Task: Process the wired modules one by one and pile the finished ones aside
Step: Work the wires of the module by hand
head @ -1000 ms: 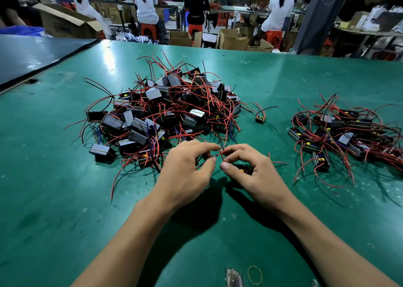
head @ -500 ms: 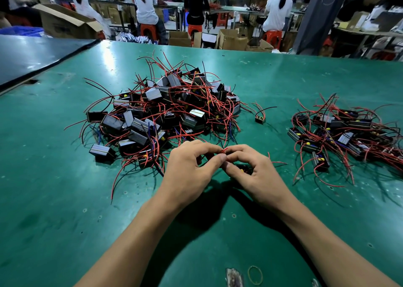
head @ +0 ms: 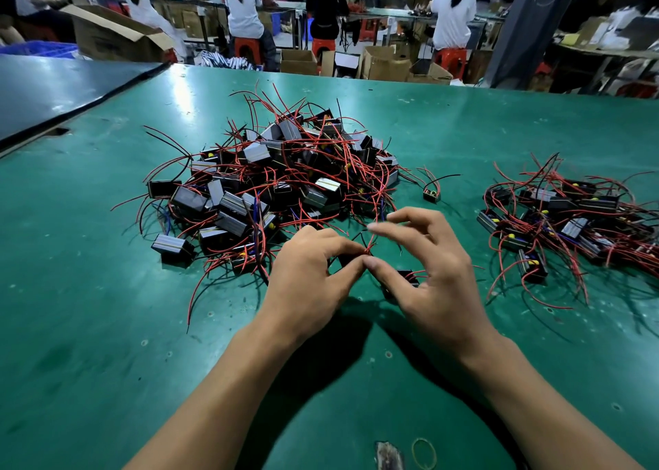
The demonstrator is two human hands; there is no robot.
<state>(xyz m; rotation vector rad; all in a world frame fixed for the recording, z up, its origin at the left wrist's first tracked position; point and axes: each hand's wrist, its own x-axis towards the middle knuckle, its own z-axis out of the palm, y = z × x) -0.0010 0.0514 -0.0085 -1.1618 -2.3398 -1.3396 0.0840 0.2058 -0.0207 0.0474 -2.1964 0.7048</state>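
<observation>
**Two hands work on one small module's wires.**
The left hand (head: pixel 310 273) pinches the red wires (head: pixel 368 249) tight between thumb and finger, likely so they do not slip. The right hand (head: pixel 440 273) has its fingers spread apart and grips nothing. The module (head: pixel 408 277) lies on the green table (head: pixel 107 327), just under the right hand. The big pile (head: pixel 285 184) sits behind. The smaller pile (head: pixel 570 220) lies well to the right, likely the done ones, so the two do not mix.

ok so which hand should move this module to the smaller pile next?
Right, probably. The right hand is at the module and nearer the smaller pile; the left hand pinches the red wires, beside the big pile.
</observation>
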